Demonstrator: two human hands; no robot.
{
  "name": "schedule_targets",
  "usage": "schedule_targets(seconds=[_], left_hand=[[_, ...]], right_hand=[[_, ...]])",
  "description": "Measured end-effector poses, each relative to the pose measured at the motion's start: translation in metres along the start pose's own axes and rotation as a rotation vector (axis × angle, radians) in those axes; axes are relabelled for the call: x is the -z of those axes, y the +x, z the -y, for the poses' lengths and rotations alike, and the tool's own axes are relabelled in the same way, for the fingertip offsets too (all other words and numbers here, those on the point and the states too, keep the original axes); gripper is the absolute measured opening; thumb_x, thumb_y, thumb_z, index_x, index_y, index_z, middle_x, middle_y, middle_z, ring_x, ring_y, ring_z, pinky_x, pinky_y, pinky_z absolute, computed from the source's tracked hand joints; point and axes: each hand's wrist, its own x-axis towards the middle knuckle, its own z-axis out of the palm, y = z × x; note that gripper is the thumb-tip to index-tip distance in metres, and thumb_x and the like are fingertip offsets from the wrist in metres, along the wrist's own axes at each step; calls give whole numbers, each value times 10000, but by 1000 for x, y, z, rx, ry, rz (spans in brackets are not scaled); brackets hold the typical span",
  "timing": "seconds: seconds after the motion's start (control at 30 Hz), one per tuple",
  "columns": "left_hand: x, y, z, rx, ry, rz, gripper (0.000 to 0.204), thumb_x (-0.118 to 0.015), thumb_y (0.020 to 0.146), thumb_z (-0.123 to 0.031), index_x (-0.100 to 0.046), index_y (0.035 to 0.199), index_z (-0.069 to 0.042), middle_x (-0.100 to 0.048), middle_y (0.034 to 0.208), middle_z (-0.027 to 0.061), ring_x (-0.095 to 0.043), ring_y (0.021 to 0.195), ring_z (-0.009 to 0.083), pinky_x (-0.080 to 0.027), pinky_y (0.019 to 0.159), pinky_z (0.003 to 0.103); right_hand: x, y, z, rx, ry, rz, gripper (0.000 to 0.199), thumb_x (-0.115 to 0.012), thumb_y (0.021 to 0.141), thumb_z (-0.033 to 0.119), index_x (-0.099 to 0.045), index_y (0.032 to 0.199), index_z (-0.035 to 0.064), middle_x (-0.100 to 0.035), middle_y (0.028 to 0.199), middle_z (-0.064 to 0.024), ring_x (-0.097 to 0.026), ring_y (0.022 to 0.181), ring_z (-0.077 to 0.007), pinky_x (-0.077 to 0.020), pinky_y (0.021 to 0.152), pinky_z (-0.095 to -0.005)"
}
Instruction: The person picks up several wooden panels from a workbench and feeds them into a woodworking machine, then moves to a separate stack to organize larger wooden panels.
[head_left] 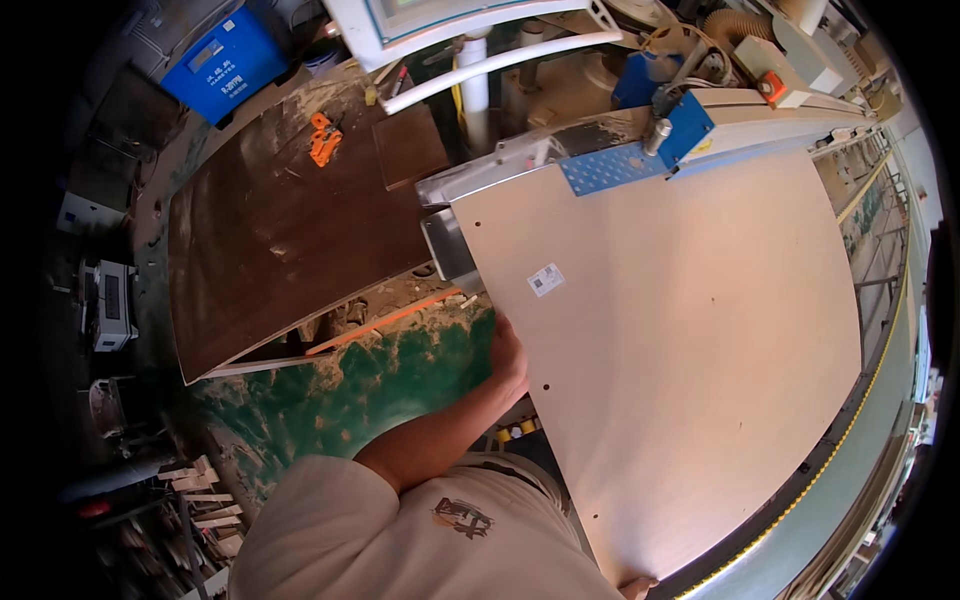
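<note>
A large pale beige panel point(680, 330) lies flat on a machine bed, with a small white sticker point(546, 279) and a few small drilled holes near its left edge. My left hand point(508, 362) grips the panel's left edge, fingers curled under it. Only the fingertips of my right hand point(637, 587) show at the bottom rim of the picture, pressed against the panel's near corner. The panel's far edge meets a blue perforated plate point(620, 165) on the machine.
A toothed conveyor track point(840, 440) runs along the panel's right side. To the left lies a dark brown board point(280, 240) with an orange tool point(323, 138) on it, and behind it a blue box point(225, 62). The green floor point(390, 375) holds wood scraps point(200, 490).
</note>
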Motion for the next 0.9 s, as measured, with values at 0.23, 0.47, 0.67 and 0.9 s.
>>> schedule_targets(seconds=[0.23,0.47,0.67,0.9], left_hand=[[-40,31,41,-21,151,17,602,-313,1048,-576,-562,1205,-51,-648,1043,76,-665,973,215,-580,803,371],[-44,66,57,42,509,71,603,-337,1052,-563,-565,1234,-35,-651,1112,99,-643,1047,197,-517,910,365],[9,60,33,104,736,113,617,-376,1044,-568,-640,1124,-16,-647,995,112,-650,867,231,-499,851,431],[228,107,-19,348,1521,55,475,-438,1036,-498,-643,996,-71,-564,742,105,-540,601,245,-454,595,476]], right_hand=[[11,68,23,169,-6,-139,627,-510,970,605,-637,843,4,-602,644,-157,-597,592,-352,-489,585,-472],[40,70,-20,366,-91,-409,616,-498,988,557,-646,903,-36,-643,752,-205,-622,690,-406,-500,672,-494],[25,-36,-60,390,-106,-335,536,-509,999,435,-655,1015,-80,-683,924,-247,-649,813,-415,-508,756,-485],[-54,-175,-22,554,-219,552,432,-538,990,336,-656,1056,-74,-693,961,-230,-670,816,-343,-524,732,-452]])
